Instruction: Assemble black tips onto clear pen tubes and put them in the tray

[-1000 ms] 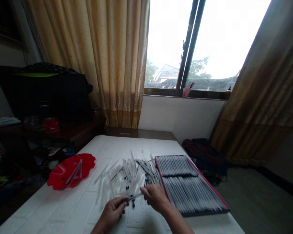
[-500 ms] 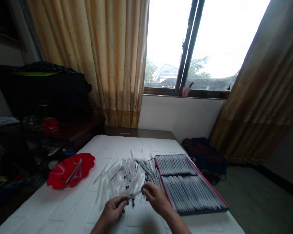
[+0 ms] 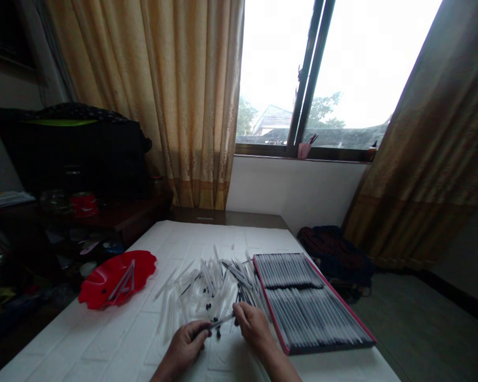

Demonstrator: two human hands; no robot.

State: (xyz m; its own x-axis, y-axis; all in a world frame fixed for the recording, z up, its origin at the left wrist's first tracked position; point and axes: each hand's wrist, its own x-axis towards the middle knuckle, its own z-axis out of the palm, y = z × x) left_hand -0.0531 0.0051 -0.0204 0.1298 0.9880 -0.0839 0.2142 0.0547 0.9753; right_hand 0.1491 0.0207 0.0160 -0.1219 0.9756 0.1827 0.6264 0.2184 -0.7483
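Note:
A slim pen [image 3: 222, 320], pale with a dark end, spans the gap between my hands. My left hand [image 3: 186, 345] is closed round its near end, thumb on top. At the other end, my right hand [image 3: 252, 324] pinches it between thumb and fingers; the tip is hidden there. Just beyond lie a pile of clear pen barrels [image 3: 170, 310], small black caps [image 3: 208, 306] and thin dark refills [image 3: 245, 293]. To the right of my right hand, a shallow red-edged box [image 3: 269, 314] holds two rows of pens [image 3: 316, 315].
A red wavy-rimmed dish [image 3: 91, 281] with a few clear barrels stands on the left of the white table [image 3: 83, 339]. Farther left is a dark cabinet [image 3: 139, 209] carrying a red tin [image 3: 83, 205]. Dark folded cloth [image 3: 334, 246] lies past the table's right edge.
Both hands keep their grip on the pen. My right wrist has swung slightly to the left, and the whole view has shifted a little.

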